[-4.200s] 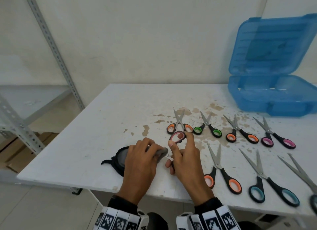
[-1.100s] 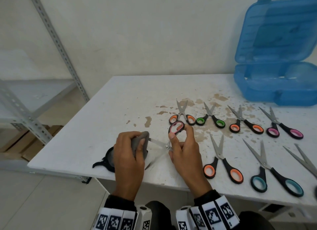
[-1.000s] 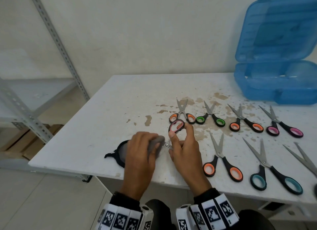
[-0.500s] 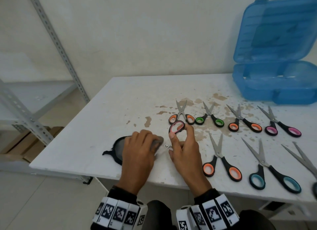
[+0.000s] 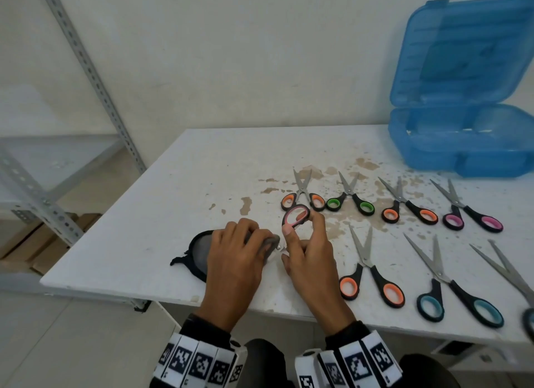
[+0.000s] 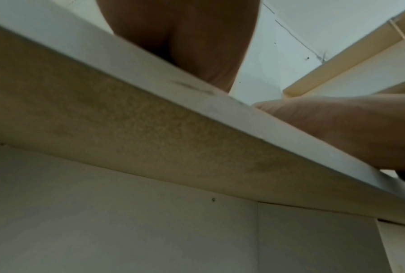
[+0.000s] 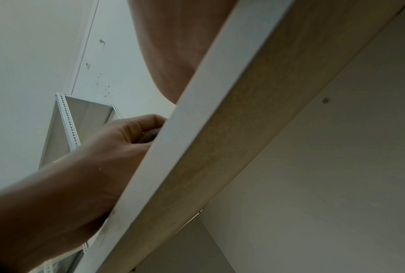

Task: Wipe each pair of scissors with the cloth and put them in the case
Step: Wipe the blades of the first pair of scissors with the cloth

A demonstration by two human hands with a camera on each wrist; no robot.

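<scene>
In the head view my right hand [image 5: 300, 228] pinches the pink-handled scissors [image 5: 296, 215] by one loop, just above the white table [image 5: 179, 185]. My left hand [image 5: 254, 234] grips a grey cloth [image 5: 271, 241] wrapped over the blades, right up against the pivot; the blades are hidden. The right wrist view shows the left hand [image 7: 126, 136] curled round the cloth [image 7: 150, 137] beyond the table's edge. The open blue case [image 5: 462, 156] stands at the far right, its lid raised.
Several scissors lie in two rows right of my hands, the nearest an orange-handled pair [image 5: 367, 272]. A black-rimmed round item [image 5: 196, 251] lies under my left hand. A metal shelf frame [image 5: 95, 78] stands to the left. The table's front edge [image 6: 196, 129] fills both wrist views.
My left hand has slid the cloth from the blade tips rightward to the pivot, covering the blades. The right hand has kept its hold on the pink loop.
</scene>
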